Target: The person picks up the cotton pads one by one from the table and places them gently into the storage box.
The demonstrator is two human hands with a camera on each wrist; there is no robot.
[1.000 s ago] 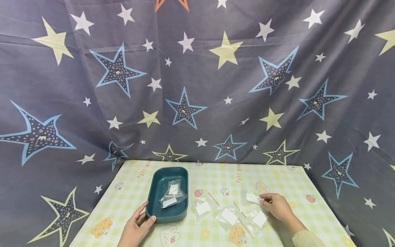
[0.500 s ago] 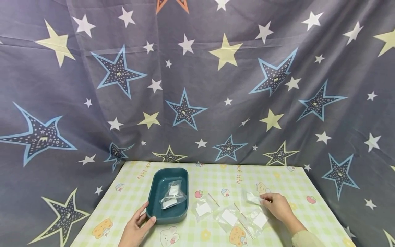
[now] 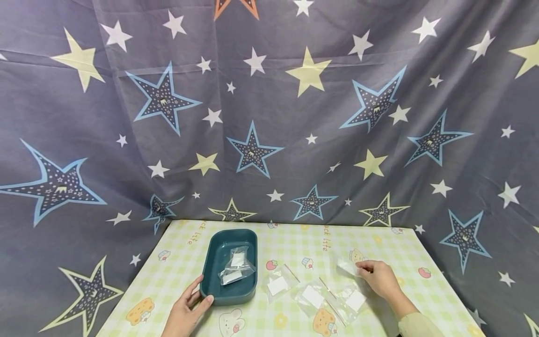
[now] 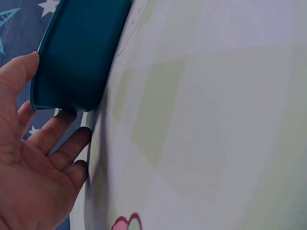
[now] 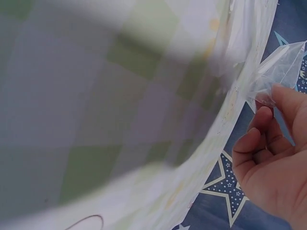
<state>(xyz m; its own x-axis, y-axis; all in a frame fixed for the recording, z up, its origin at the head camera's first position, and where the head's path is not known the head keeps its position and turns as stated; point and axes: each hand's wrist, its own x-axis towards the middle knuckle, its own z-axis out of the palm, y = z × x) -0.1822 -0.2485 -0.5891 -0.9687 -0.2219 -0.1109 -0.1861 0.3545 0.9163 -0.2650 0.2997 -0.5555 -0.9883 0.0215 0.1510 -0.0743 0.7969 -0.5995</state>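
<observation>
A teal rectangular tray (image 3: 229, 299) stands on the left of the table, with two small clear zip bags (image 3: 237, 260) holding white pieces inside it. My left hand (image 3: 185, 310) holds the tray's near left corner, thumb on the near side and fingers along the left side; the left wrist view shows the lower fingers loose under the corner. My right hand (image 3: 381, 281) pinches the edge of another clear zip bag (image 3: 346, 267) between thumb and index finger. In the right wrist view this plastic bag (image 5: 280, 67) is raised and tilted above the tabletop, the other fingers curled.
Between tray and right hand lie several clear zip bags with white pieces: one bag (image 3: 277, 284) nearest the tray, one bag (image 3: 312, 296) in the middle, one bag (image 3: 354, 299) by the right hand. A green checked cloth (image 3: 290, 238) covers the table; a starred curtain (image 3: 269, 103) hangs behind.
The bag in my right hand has lifted and tilted slightly, with the hand shifting a little upward. My left hand and the tray keep their places.
</observation>
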